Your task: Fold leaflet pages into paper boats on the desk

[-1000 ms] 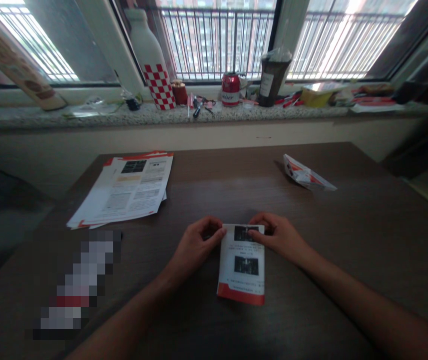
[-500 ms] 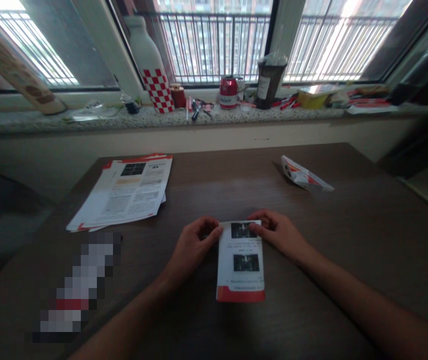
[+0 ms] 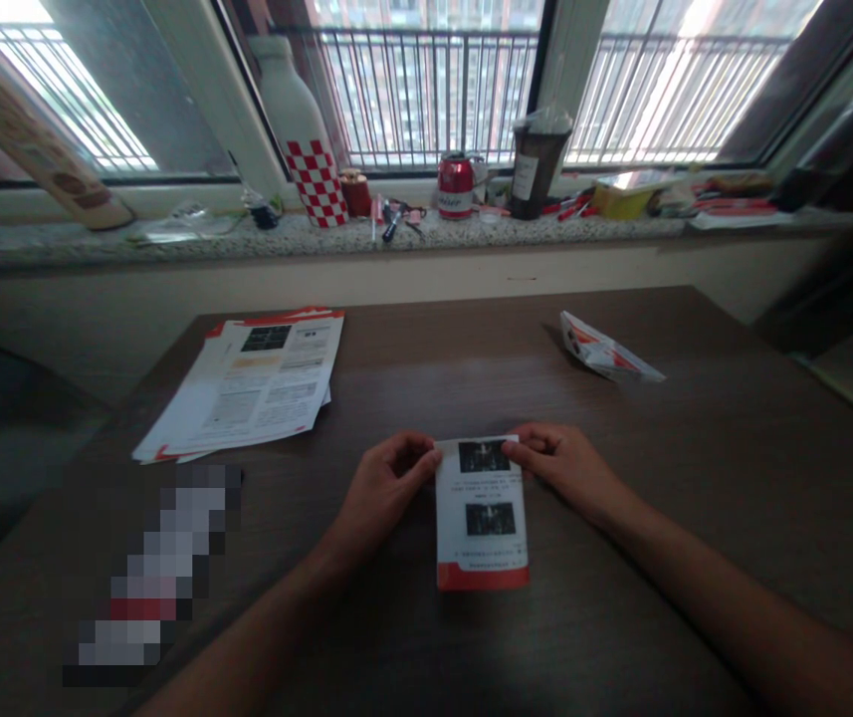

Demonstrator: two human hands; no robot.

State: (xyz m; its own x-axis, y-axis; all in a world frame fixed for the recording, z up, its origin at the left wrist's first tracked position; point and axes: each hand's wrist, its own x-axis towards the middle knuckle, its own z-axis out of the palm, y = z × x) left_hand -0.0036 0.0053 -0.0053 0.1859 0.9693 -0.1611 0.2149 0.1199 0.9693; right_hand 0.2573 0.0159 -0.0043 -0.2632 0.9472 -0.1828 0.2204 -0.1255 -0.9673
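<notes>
Though dim, a cup [image 3: 524,181], perhaps of dark drink [image 3: 546,151], beyond a leaflet [image 3: 481,513] tight in left hand [image 3: 390,480] and right hand [image 3: 561,466].

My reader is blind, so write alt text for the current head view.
The left hand and right hand hold a small printed paper by its far corners at a dark table. Printed sheets lie to the left and a cluttered windowsill runs behind.

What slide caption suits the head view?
Left hand and right hand hold a red-edged printed paper by its far corners at a brown table.
</notes>
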